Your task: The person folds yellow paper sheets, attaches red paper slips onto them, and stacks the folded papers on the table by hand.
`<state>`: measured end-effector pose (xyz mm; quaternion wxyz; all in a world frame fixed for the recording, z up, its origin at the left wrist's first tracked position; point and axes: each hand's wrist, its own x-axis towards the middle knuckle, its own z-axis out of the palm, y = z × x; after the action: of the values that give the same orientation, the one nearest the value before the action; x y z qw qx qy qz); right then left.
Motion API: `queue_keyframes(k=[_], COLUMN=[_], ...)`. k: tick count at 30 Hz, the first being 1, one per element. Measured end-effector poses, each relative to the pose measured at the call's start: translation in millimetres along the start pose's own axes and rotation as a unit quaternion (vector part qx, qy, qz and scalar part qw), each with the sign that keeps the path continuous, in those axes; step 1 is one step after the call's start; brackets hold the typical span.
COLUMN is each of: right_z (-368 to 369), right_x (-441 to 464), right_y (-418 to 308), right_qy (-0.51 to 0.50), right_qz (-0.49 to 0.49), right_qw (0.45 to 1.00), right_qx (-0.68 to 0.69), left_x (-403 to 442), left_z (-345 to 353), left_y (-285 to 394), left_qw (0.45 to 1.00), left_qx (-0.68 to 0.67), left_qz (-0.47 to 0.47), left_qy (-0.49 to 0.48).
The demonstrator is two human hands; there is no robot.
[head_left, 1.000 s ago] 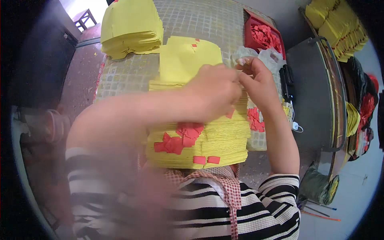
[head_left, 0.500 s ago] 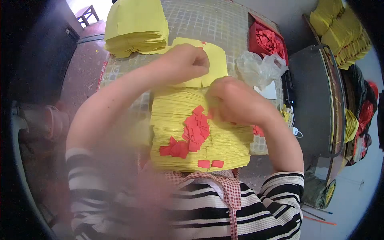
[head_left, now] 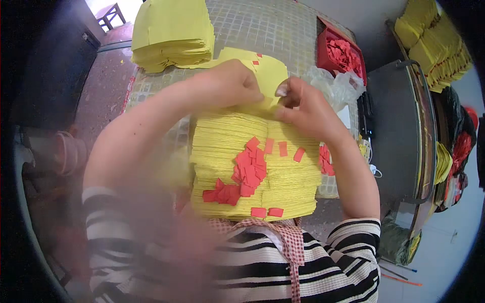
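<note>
A long stack of yellow paper lies on its side in front of me, with a pile of red paper slips and several single slips on it. At its far end my left hand is closed at the lower edge of a yellow sheet; the fingertips are slightly blurred. My right hand is beside that sheet's right side, thumb and forefinger apart, with nothing visible between them. Two small red slips lie on the sheet's upper part.
Another yellow paper stack stands at the back left of the table. A red box of red slips and a crumpled clear plastic bag are at the right. Beyond the table's right edge stands a dark cabinet.
My right hand has moved up and its fingers have spread, uncovering several red slips on the stack. My left hand has shifted slightly down, towards the near edge of the sheet.
</note>
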<state>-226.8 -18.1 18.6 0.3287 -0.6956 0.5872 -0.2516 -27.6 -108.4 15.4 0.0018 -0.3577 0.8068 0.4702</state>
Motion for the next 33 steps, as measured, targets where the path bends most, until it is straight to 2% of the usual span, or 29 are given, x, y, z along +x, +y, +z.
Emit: queue_keyframes(k=[3,5,6,8,10,12,13,15,21,25,27,28,29,31,32,33], right_z=[-5,-7,-7,-2,4,12,14,16,33,23,12,8,6,-1,-8,-10], right_x=[-8,-4,-4,-5,-11,-28,-36,-53,-85,-79,-69,-63,-55,-40,-34,-28], right_y=[-12,-15,-16,-13,-12,-16,-18,-24,-36,-41,-39,-33,-25,-25,-36,-37], right_qy=[-0.036,-0.034,-0.032,-0.015,-0.001,0.103,0.103,0.171,0.106,0.129,0.110,0.111,0.095,0.077,-0.011,-0.058], right_qz=[0.012,0.044,0.076,0.074,0.071,-0.057,-0.056,-0.238,-0.257,-0.220,-0.179,-0.180,-0.112,-0.045,0.079,0.136], right_qw=[0.999,0.998,0.997,0.997,0.997,0.984,0.984,0.913,0.897,0.916,0.962,0.962,0.985,0.996,0.990,0.974], right_qx=[-0.010,-0.002,0.003,0.008,0.013,-0.136,-0.137,-0.285,-0.343,-0.309,-0.172,-0.173,-0.088,-0.002,0.113,0.171], left_x=[2,-1,0,3,1,1,2,3,-3,-5,-6,-5,-3,-2,-1,1], left_z=[1,5,9,18,21,22,22,21,20,23,23,24,24,25,26,26], left_y=[5,16,15,9,8,4,1,-2,4,2,4,4,3,3,3,2], left_qw=[1.000,0.992,0.992,0.986,0.989,0.990,0.989,0.988,0.994,0.990,0.986,0.986,0.987,0.986,0.985,0.985], left_qx=[-0.009,0.092,0.093,0.065,0.041,0.017,0.014,0.010,-0.025,0.030,0.066,0.069,0.072,0.081,0.089,0.090], left_qz=[-0.008,0.080,0.081,0.150,0.143,0.137,0.146,0.156,0.101,0.140,0.153,0.148,0.143,0.139,0.135,0.135], left_qy=[0.018,0.024,0.022,0.025,0.020,0.017,0.015,0.014,-0.012,0.010,0.017,0.026,0.035,0.050,0.064,0.066])
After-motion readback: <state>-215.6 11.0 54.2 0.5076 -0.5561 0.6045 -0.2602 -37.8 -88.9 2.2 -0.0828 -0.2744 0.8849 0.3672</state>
